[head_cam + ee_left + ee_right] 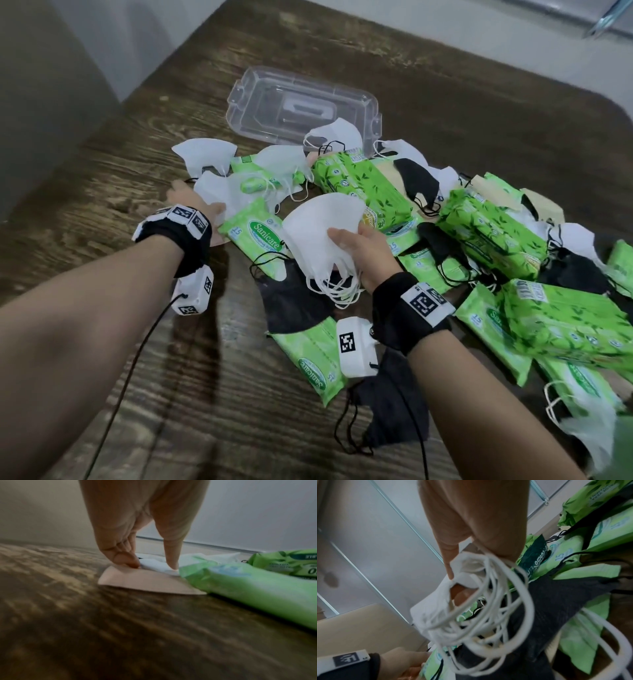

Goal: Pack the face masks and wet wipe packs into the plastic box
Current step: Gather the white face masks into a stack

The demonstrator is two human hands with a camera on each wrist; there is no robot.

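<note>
White folded face masks [322, 233], stacked into a bundle with their elastic ear loops [488, 615] dangling in a tangle, sit in the right hand [363, 250], thumb on top and fingers curled beneath, held above the heap. The left hand [202, 209] reaches down to the desk, where its thumb [171, 553] presses on another white mask [154, 565] and its curled fingers [120, 558] touch a flat beige mask [145, 582] lying under it; whether they actually pinch the white mask is hard to tell from the blurred wrist view. Just beside that hand lies a small green wet wipe pack marked Sanicare [253, 236]. More green packs, small flat ones and thicker leaf-printed ones [363, 185], are scattered across the dark wood-grain desk [120, 164] among loose white masks and black masks [291, 301], many overlapping. The clear plastic box [301, 102] lies beyond the pile toward the far edge, with one white mask resting against its near rim. Both wrists wear black bands carrying white blocks printed with black square markers [424, 301], and a thin black cable [137, 349] trails from the left one.
</note>
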